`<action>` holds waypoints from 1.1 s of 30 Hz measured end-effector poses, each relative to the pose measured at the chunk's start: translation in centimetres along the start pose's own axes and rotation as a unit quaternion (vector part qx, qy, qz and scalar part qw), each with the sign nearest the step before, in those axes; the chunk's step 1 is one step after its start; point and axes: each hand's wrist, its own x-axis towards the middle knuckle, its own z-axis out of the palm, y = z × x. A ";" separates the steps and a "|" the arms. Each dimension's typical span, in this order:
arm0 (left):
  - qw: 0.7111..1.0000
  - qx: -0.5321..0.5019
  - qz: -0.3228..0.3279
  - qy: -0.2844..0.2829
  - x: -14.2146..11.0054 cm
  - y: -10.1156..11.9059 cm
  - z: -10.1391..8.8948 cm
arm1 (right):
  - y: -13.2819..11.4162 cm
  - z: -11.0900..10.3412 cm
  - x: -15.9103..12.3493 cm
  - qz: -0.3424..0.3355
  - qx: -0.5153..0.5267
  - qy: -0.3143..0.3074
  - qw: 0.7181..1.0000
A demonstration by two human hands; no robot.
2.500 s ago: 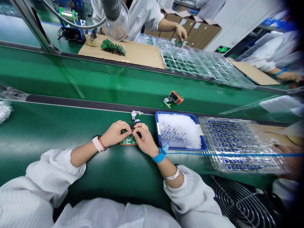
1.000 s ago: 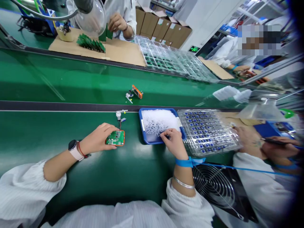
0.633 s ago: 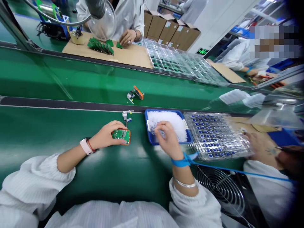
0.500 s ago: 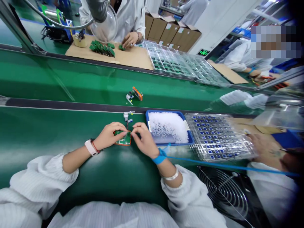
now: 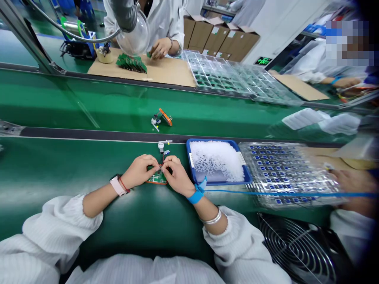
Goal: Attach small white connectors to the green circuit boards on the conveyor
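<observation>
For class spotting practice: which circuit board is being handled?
The green board under the left hand and right hand; the other, on the far belt, lies untouched.

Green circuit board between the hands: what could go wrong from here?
The left hand and right hand are close over the thin wires linking the green circuit board to a small component, so a tug might strain them. The board also lies unsecured on the green belt and could shift.

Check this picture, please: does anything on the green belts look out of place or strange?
Yes: a small orange-edged unit lies alone on the far green belt. Nothing else lies near it on that belt, so it looks dropped or left behind.
</observation>
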 end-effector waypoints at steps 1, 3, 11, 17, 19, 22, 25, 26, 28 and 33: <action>1.000 0.005 -0.006 -0.002 0.1 0.0 0.0 | 0.0 0.0 0.1 0.004 0.008 0.001 1.000; 1.000 0.012 -0.012 -0.009 0.4 0.0 0.0 | 0.1 0.1 0.3 0.011 0.017 0.002 1.000; 0.996 0.089 0.022 -0.006 -1.4 0.1 -0.5 | 0.4 -0.2 0.1 -0.001 0.053 0.039 0.998; 0.996 0.055 -0.016 -0.064 -1.3 1.0 -3.3 | 0.5 -0.8 0.1 0.005 0.057 0.181 0.982; 0.992 -0.079 -0.093 -0.039 0.8 0.6 -6.0 | 0.5 -0.9 0.1 -0.005 0.046 0.211 0.976; 0.962 -0.205 -0.133 0.120 4.6 -1.3 -10.9 | 0.5 -1.0 0.1 -0.015 0.043 0.210 0.977; 0.926 -0.115 -0.113 0.342 7.5 -5.0 -15.1 | 0.5 -0.8 0.1 -0.020 0.050 0.197 0.979; 0.913 -0.058 -0.107 0.390 8.0 -6.5 -16.0 | 0.5 -0.8 0.1 -0.021 0.052 0.193 0.980; 0.902 0.054 -0.122 0.410 8.0 -9.6 -17.1 | 0.6 -0.7 0.1 -0.021 0.053 0.181 0.982; 0.903 0.192 -0.243 0.298 5.7 -15.5 -17.5 | 0.7 -0.4 0.0 -0.020 0.047 0.155 0.987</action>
